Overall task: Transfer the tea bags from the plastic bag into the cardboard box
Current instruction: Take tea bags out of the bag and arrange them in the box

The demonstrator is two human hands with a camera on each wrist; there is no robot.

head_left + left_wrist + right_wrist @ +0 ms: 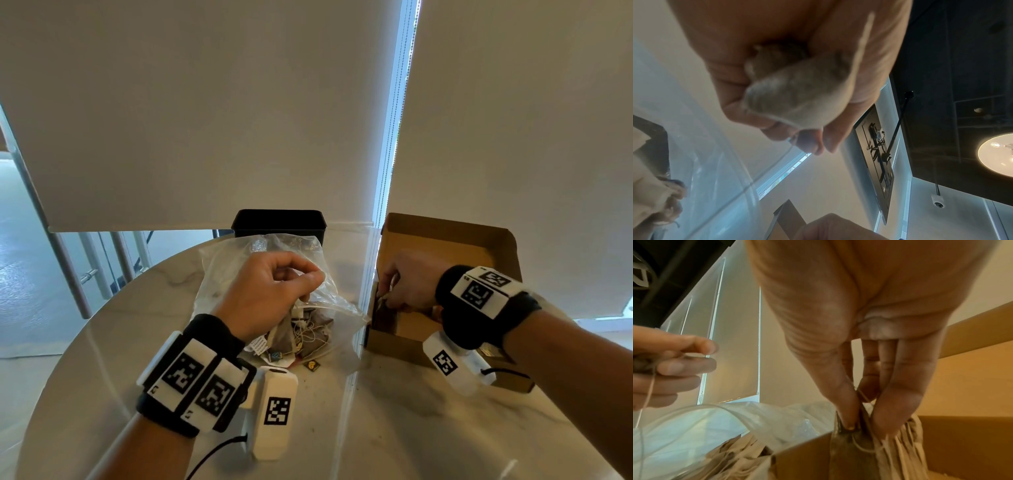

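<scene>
A clear plastic bag (pixel 236 270) lies open on the round table, with several tea bags (pixel 305 334) and their strings piled at its mouth. My left hand (pixel 296 279) hovers over the bag, fingers curled round one grey tea bag (pixel 797 97) whose string hangs down. To the right stands the open cardboard box (pixel 445 240). My right hand (pixel 390 293) reaches into its left end, where thumb and fingers pinch a tea bag (pixel 853 444) by its top, among other tea bags (pixel 900 451) in the box.
A black container (pixel 279 221) stands behind the plastic bag at the table's far edge. A small loose tag (pixel 311 366) lies on the marble table (pixel 394 428) in front of the bag. The box's lid leans back against the window blind.
</scene>
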